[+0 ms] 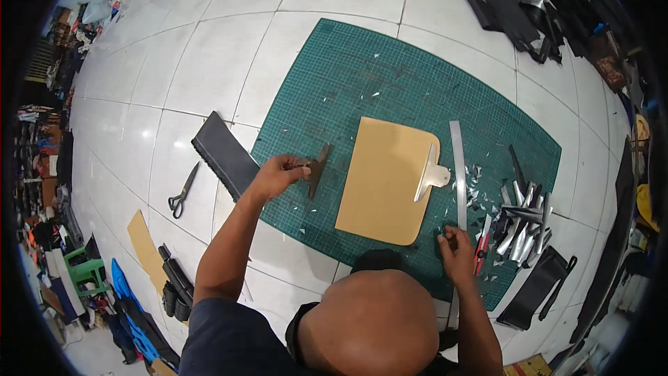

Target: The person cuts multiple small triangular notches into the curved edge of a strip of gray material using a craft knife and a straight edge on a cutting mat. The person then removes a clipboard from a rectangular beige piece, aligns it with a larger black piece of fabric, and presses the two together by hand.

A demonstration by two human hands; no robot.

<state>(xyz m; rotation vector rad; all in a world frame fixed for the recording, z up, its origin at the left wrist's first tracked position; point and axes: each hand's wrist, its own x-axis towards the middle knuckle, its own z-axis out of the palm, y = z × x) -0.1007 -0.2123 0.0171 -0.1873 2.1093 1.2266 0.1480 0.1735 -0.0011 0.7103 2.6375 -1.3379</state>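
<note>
My left hand (278,174) holds a small dark T-shaped cut piece (317,169) by its stem, lifted just above the left part of the green cutting mat (390,76). My right hand (456,251) pinches the near end of a long steel ruler (458,174) that lies on the mat. Between the hands rests a tan cardboard template (383,181) with rounded corners, and a pale T-shaped pattern piece (431,175) lies on its right edge.
A dark textured strip (223,153) and black scissors (182,191) lie on the white tiled floor at left. Silvery-black cut strips (523,219), a red-handled tool (481,244) and a black strap (536,289) sit at right. Dark material is heaped at top right (536,0).
</note>
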